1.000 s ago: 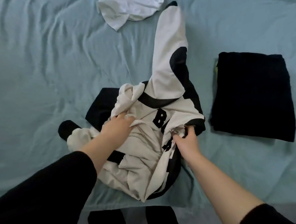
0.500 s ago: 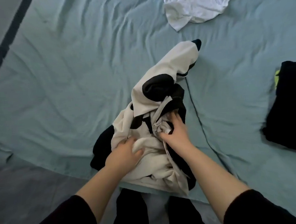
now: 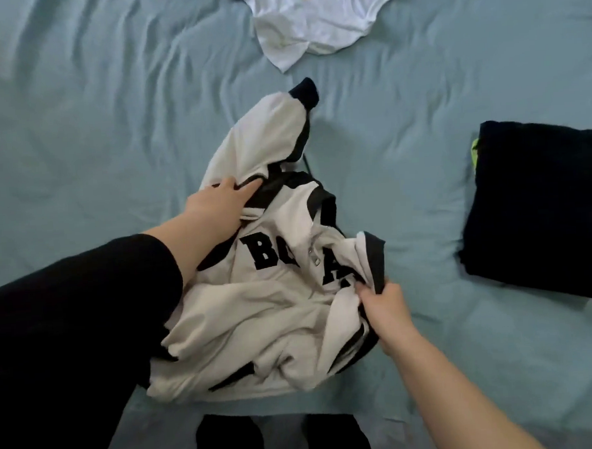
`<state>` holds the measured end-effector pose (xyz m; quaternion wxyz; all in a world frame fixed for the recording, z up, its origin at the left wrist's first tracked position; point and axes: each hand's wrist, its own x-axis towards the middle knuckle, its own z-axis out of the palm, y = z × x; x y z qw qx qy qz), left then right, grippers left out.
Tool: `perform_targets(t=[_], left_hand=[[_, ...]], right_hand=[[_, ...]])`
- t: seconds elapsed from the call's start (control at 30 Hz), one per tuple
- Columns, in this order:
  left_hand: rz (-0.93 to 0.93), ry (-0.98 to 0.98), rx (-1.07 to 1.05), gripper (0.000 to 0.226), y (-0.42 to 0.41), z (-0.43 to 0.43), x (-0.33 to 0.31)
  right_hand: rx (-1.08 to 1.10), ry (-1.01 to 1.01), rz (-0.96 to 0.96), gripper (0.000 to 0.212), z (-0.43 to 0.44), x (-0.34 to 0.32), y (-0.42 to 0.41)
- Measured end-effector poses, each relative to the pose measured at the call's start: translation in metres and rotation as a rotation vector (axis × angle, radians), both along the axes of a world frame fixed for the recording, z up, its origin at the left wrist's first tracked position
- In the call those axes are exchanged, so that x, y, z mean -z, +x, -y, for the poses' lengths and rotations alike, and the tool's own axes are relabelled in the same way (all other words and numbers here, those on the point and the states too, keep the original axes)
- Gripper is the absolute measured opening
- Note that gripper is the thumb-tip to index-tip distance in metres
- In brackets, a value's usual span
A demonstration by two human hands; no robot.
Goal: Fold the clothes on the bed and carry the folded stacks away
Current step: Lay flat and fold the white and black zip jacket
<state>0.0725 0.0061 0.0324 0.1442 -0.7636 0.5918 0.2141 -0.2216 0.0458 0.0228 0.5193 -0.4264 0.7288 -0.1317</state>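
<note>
Wrinkled pale blue sheeting covers the bed (image 3: 94,132), which fills nearly the whole view. Near its front edge lies a crumpled white and black jacket (image 3: 275,311) with bold black letters across the chest; one sleeve runs away from the person and ends in a dark cuff. The left hand (image 3: 218,204), reaching out of a black sleeve (image 3: 87,321), lies on the jacket's upper left part with the fingers spread flat along a black band, pressing rather than gripping. The right hand (image 3: 384,305) is closed on a bunch of white and black cloth at the jacket's right side. The two hands are well apart, one at each side of the lettering. To the right, clear of the jacket, rests a folded dark stack (image 3: 544,211) with a sliver of bright green showing at its left edge. At the far edge lies an unfolded white T-shirt (image 3: 318,20) with a red mark.
</note>
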Motion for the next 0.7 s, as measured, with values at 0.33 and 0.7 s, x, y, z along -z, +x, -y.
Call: perform_targets(t=[0.33,0.7], left_hand=[[-0.238,-0.242,-0.536,0.034,-0.027,0.048,-0.046],[-0.348,-0.401,-0.805,0.097,-0.056,0.093,-0.042]], right_hand=[[-0.260,-0.354,-0.231,0.017,0.216,-0.077,-0.036],[-0.426,-0.357,-0.131,0.060,0.272,-0.081,-0.030]])
